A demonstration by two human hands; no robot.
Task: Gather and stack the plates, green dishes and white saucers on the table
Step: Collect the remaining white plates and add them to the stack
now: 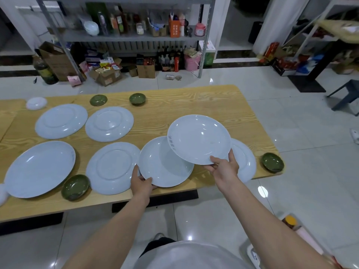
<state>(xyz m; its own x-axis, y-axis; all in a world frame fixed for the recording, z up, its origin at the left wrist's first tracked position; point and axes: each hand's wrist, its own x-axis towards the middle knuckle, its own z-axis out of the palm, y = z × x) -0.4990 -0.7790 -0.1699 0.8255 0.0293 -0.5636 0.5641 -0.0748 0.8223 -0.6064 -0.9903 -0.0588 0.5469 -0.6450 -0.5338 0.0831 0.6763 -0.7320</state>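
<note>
Left hand (141,185) grips lower plate (164,165) at table (194,101) edge; right hand (225,168) grips raised plate (198,138) by near rim

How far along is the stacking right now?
Barely begun: no finished stack shows. In hand: the right hand holds a raised plate over the front plate, which the left hand grips at the edge of the table. Left: three upside-down plates, the oval platter, the right-end plate, four scattered green dishes and the white saucer.

Left hand (140,183), right hand (225,168): pinch grips
</note>
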